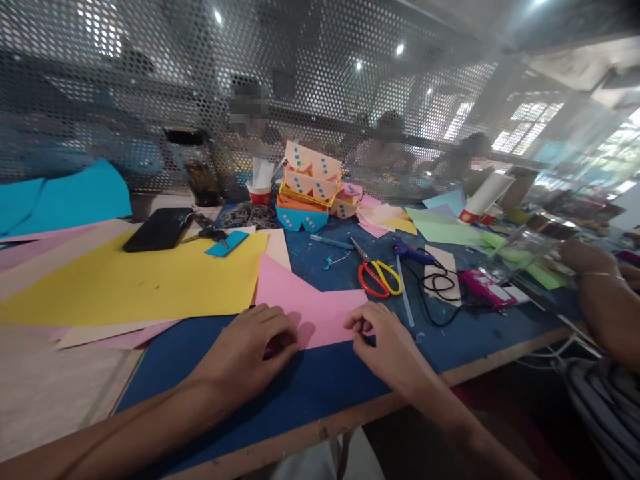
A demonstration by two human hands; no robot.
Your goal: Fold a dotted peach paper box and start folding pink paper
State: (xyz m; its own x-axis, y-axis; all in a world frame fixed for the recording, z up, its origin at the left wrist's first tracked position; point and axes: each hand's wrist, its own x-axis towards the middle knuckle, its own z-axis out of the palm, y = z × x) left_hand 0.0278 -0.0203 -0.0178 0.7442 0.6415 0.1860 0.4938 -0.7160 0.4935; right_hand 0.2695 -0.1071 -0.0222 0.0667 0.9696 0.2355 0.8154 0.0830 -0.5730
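A sheet of pink paper with a slanted upper edge lies flat on the blue table between my two hands. At its left side rests my left hand, fingers loosely curled with a hollow between thumb and forefinger. My right hand is at the sheet's right end, its fingers bent over the edge and its thumb apart from them. I see nothing held in either hand, though the undersides of the fingers are hidden. Scissors with one red and one yellow handle lie just beyond my right hand.
Yellow paper covers the left, bearing a black phone and keys. Folded paper boxes are stacked behind. A blue glue gun, glue stick and magenta device lie right, near another person's arm.
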